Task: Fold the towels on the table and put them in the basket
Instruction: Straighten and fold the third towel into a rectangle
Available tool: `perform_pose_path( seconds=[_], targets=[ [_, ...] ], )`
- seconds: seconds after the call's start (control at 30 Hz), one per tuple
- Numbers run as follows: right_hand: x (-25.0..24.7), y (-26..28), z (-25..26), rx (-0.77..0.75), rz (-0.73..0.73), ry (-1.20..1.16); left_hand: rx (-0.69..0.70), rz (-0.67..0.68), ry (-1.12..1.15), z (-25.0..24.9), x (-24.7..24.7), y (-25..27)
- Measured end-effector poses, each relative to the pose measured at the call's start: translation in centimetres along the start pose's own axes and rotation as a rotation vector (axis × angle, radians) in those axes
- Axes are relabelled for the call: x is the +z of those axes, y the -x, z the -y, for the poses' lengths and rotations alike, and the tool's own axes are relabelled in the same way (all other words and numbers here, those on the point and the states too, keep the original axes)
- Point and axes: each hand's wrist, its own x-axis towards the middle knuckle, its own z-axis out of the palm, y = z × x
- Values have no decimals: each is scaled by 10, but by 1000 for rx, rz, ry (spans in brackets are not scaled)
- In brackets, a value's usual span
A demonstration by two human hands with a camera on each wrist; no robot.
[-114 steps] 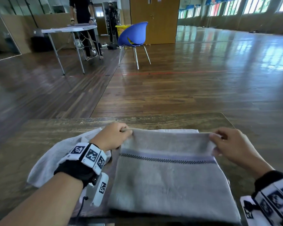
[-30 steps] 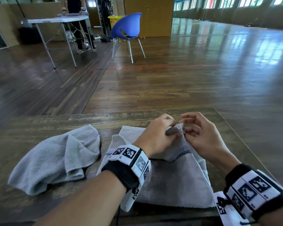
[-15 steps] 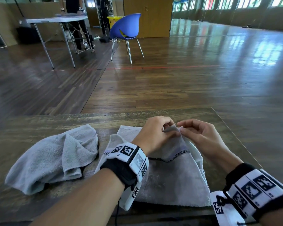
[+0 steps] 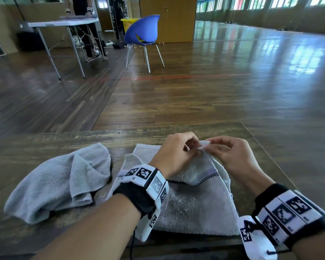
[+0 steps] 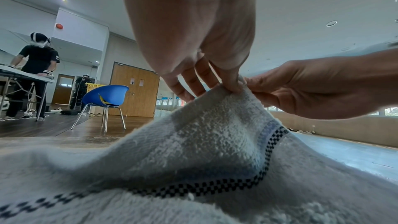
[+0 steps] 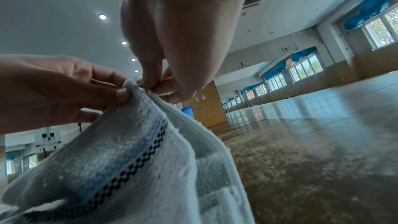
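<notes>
The striped towel [image 4: 193, 201] is being lifted at its far corners, which are being brought together above the tabletop [image 4: 45, 143], while its near part is lying flat at the front edge. The gathered corners are being pinched by the left hand [image 4: 174, 152] between thumb and fingers, and the same peak is being pinched from the other side by the right hand [image 4: 233, 156]. The 2 hands are being held almost touching. In the wrist views, the checkered band [image 5: 215, 188] is being draped down from the pinched peak. A 2nd grey towel [image 4: 60, 181] is lying crumpled just left. Beyond, a blue chair [image 4: 142, 32] is standing on the wooden floor.
</notes>
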Motion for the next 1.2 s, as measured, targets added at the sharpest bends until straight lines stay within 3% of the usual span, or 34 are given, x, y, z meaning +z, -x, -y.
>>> perform_pose_path(
  seconds=[0.1, 0.33, 1.2],
  targets=[
    [-1, 0, 0, 8, -34, 9, -6, 1, -9, 0, -1, -1],
    [-3, 1, 3, -43, 64, 34, 7, -55, -42, 2, 0, -2],
    [2, 5, 5, -60, 137, 88, 30, -124, -5, 7, -4, 0]
  ],
)
